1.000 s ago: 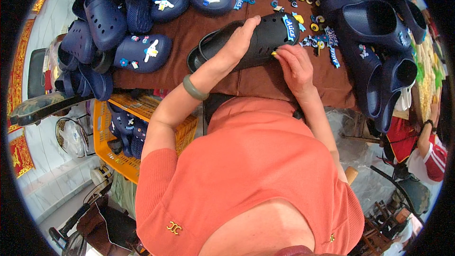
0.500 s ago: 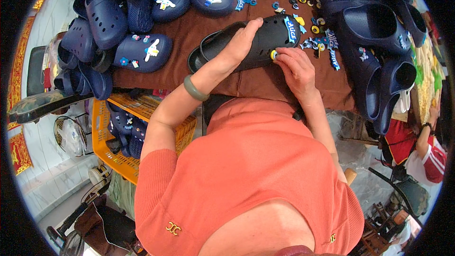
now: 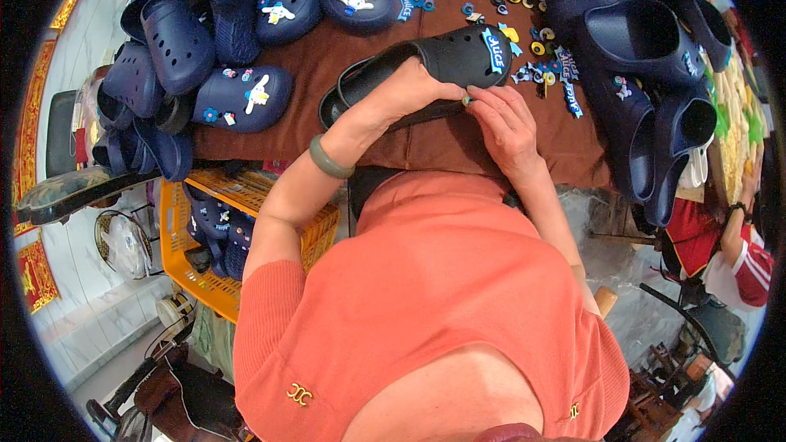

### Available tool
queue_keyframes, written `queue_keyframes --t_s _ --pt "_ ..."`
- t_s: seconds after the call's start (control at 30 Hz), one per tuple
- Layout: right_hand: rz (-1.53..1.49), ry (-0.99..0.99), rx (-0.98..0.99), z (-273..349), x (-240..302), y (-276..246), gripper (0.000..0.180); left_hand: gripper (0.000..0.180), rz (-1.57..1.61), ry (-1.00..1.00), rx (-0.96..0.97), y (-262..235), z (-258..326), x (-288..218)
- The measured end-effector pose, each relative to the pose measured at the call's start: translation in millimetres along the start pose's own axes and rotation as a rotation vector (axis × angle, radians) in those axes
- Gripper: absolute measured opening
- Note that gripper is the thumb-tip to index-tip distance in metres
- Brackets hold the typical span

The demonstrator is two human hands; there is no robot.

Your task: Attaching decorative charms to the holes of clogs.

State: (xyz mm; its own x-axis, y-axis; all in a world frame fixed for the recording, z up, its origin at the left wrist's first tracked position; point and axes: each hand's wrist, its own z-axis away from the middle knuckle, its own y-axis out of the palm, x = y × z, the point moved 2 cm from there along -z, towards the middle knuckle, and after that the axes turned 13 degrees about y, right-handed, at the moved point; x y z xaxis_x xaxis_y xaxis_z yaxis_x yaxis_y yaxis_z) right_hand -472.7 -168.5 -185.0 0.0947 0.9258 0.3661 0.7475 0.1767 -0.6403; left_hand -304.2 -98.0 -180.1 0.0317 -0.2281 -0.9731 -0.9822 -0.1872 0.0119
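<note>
Steadying a black clog (image 3: 426,74) on the brown cloth (image 3: 458,143), the left hand (image 3: 413,90) clasped it while right hand (image 3: 503,119) fingertips pinched a small charm (image 3: 466,100). A slip could have dropped the charm among the loose charms (image 3: 544,65) nearby.

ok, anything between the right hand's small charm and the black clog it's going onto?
Nothing visible. The right hand pinches a small round charm right at the black perforated foam clog, which the left hand steadies on the brown cloth-covered table. Loose charms lie beyond.
</note>
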Motion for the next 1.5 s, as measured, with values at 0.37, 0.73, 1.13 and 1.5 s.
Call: queue_keyframes --t_s 0.37,0.73,1.13,1.5 --pt "-0.062 0.058 0.023 -4.2 -0.8 0.4 0.023 0.038 0.014 -0.086 -0.050 -0.4 0.7 5.1" --pt "-0.144 0.124 0.003 -0.2 -6.2 2.3 0.031 0.039 -0.014 -0.039 -0.037 -0.5 0.0 4.8" --pt "-0.187 0.126 0.068 0.0 -10.5 1.3 0.030 0.040 0.044 -0.079 -0.053 1.3 -1.1 -4.0" --pt "-0.173 0.126 0.112 -4.4 -2.3 -2.6 0.037 0.044 -0.007 -0.010 0.002 1.4 -0.2 -3.5"
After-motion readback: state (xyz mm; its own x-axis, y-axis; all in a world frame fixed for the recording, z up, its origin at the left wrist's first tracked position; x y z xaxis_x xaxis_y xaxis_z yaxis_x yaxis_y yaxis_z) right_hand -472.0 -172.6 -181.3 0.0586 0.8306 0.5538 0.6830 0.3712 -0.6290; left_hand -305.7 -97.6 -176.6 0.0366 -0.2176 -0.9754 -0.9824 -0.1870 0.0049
